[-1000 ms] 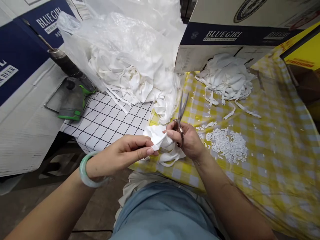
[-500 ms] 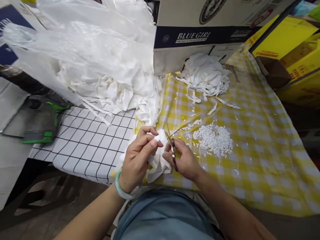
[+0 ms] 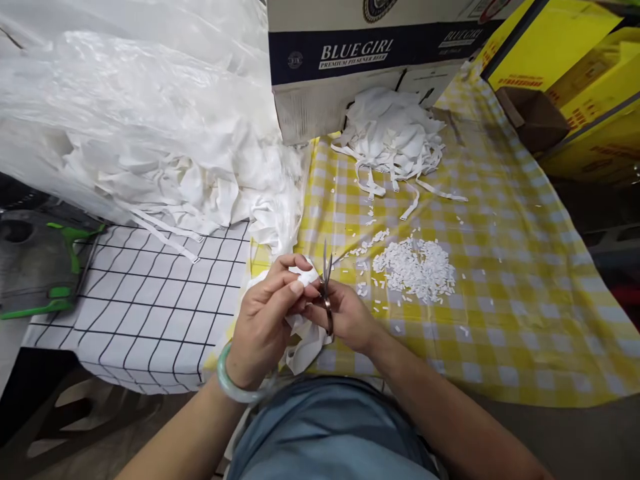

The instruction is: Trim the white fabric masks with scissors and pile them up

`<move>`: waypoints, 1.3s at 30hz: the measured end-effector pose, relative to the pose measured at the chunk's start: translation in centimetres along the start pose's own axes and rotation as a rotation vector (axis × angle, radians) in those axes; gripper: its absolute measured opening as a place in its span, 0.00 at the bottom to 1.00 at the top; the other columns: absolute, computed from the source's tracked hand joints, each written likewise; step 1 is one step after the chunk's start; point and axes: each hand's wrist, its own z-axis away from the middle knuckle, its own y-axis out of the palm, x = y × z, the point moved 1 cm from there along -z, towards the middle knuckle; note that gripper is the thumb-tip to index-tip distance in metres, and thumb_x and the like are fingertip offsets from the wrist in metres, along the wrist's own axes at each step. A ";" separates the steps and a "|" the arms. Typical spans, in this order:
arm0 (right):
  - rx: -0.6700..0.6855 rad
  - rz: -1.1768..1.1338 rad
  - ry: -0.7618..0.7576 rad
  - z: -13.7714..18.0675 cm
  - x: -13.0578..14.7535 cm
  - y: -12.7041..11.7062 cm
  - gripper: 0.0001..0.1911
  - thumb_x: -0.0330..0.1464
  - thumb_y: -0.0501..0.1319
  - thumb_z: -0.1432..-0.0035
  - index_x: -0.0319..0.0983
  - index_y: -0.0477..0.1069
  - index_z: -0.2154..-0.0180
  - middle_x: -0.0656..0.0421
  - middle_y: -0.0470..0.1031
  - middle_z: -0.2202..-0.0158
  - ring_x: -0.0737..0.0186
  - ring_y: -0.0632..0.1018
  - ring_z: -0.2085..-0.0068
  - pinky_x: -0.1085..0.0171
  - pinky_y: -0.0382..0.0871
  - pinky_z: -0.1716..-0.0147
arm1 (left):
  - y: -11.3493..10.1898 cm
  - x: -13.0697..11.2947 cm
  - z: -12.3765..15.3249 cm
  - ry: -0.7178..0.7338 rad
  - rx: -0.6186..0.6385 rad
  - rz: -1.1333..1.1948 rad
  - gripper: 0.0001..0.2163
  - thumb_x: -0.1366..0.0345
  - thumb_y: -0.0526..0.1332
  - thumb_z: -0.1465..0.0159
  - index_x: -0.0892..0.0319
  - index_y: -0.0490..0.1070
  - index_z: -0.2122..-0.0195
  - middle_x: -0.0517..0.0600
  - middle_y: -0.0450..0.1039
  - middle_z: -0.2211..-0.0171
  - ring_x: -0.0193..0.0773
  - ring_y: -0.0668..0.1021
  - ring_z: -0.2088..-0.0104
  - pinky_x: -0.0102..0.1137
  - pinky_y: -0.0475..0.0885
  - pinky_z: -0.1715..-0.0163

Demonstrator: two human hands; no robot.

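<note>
Here, the left hand (image 3: 265,313) is pinching the end of a white strip (image 3: 306,339) between thumb and fingertips, just above the near edge of the yellow cloth (image 3: 500,300), while the rest of the strip is hanging in loose folds below both hands towards the lap. The right hand (image 3: 346,319) is gripping the scissors (image 3: 326,283) with its fingers curled through the handles; the blades are pointing up and away, right against the pinched end, and whether they are parted is too fine to tell. The strip is looking soft, thin and very light, drooping wherever it is not held, so it is likely needing a taut pinch close to the blades rather than a hold further down, where it would just be flopping. It is not seeming slippery or fragile. To the right of the hands, a pile of small white bits (image 3: 415,267) is lying on the yellow cloth, and a heap of cut strips (image 3: 390,137) is sitting further back against a box (image 3: 350,60). On the left, a clear bag (image 3: 150,120) of more white strips is spilling onto a grid cloth (image 3: 150,300). A pale green bangle (image 3: 230,388) is circling the left wrist.
</note>
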 end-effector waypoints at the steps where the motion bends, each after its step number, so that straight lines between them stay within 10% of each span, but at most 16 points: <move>1: -0.036 0.122 -0.022 0.6 0.4 -0.8 0.21 0.48 0.68 0.51 0.40 0.68 0.66 0.61 0.70 0.69 0.65 0.71 0.68 0.64 0.67 0.65 | 0.1 0.4 0.0 0.004 -0.010 -0.049 0.10 0.65 0.60 0.35 0.59 0.79 0.71 0.55 0.69 0.58 0.46 0.71 0.47 0.34 0.72 0.57; 10: -0.099 0.931 -0.187 4.8 2.7 -4.7 0.23 0.47 0.68 0.51 0.40 0.60 0.79 0.63 0.66 0.79 0.65 0.66 0.74 0.63 0.58 0.67 | 1.7 2.7 0.0 0.111 0.049 -0.222 0.11 0.63 0.58 0.32 0.57 0.77 0.70 0.54 0.69 0.61 0.47 0.68 0.46 0.37 0.69 0.53; 39: -0.112 0.963 -0.163 4.2 2.0 -5.3 0.20 0.39 0.69 0.54 0.41 0.59 0.80 0.66 0.63 0.83 0.68 0.64 0.78 0.65 0.56 0.70 | 2.5 3.6 -0.1 0.230 0.191 -0.319 0.11 0.71 0.54 0.32 0.56 0.70 0.71 0.52 0.66 0.67 0.44 0.66 0.49 0.41 0.64 0.48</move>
